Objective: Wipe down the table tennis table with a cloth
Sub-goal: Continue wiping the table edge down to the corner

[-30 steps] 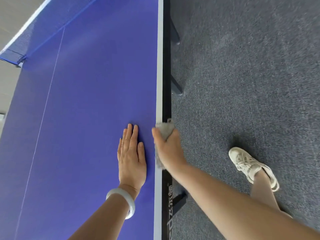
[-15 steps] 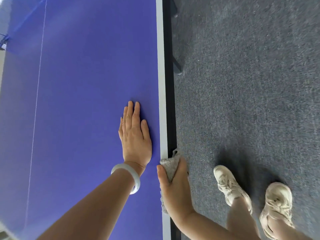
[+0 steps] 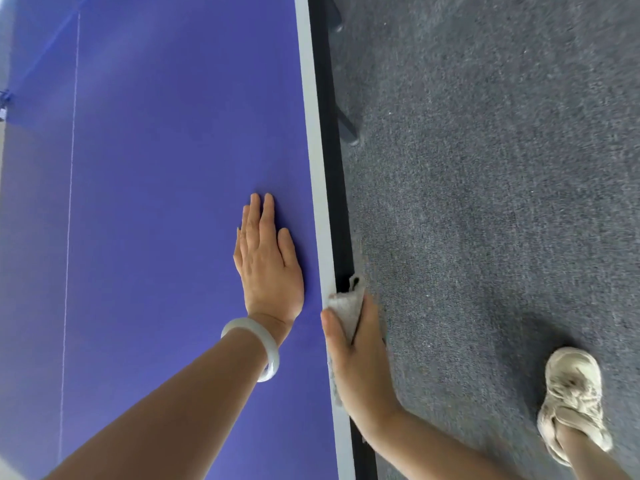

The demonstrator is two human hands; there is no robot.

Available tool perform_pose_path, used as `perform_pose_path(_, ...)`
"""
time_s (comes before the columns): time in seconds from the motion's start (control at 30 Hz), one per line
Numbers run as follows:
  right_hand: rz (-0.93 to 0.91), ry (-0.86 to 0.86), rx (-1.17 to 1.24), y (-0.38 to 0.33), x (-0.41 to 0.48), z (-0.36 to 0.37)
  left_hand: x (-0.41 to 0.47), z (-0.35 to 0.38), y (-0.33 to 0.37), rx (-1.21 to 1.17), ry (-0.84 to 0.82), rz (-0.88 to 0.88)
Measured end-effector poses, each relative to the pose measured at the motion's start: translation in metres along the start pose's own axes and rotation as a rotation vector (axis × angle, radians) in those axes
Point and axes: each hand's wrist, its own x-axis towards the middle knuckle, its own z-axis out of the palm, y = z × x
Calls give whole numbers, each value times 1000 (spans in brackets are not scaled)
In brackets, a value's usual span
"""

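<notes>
Moved: right hand (image 3: 356,362) with cloth (image 3: 346,303) slid back along the side edge, from beside the left hand (image 3: 268,268) to level with its wrist.
Right hand: grips cloth, folded over table (image 3: 156,168) rim.
Left hand: flat, fingers straight, resting on blue top.
Progress: edge pass under way, near stretch likely left; whether the top is done, cannot tell.

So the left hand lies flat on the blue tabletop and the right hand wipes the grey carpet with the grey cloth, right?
Not quite: in the head view the right hand grips the grey cloth against the table's black side edge, not the carpet. The left hand lies flat on the blue tabletop.
</notes>
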Motion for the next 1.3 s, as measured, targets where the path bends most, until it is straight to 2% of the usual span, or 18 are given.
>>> perform_pose_path(0.13,68,-17,-34,8,-26,-5,-1,1,-1,-3,-1,13)
perform_pose_path(0.27,80,-22,115,-22,41,4,-1,2,-2,-16,8,7)
perform_pose_path(0.4,40,43,39,-40,87,13,-2,3,-5,-21,8,15)
perform_pose_path(0.63,67,33,-38,6,7,1,-2,6,-4,-3,7,14)
perform_pose_path(0.77,130,-7,-80,-13,40,2,-1,5,-2,3,5,12)
perform_pose_path(0.9,133,28,-63,-51,85,9,-2,4,1,6,-5,7)
perform_pose_path(1.03,99,47,-91,-28,44,10,-2,2,-1,-12,2,7)
perform_pose_path(1.13,78,-11,-115,-7,-2,2,0,2,-2,-42,11,20)
perform_pose_path(1.3,94,-75,-156,-2,-2,-6,2,1,-3,-225,47,-5)
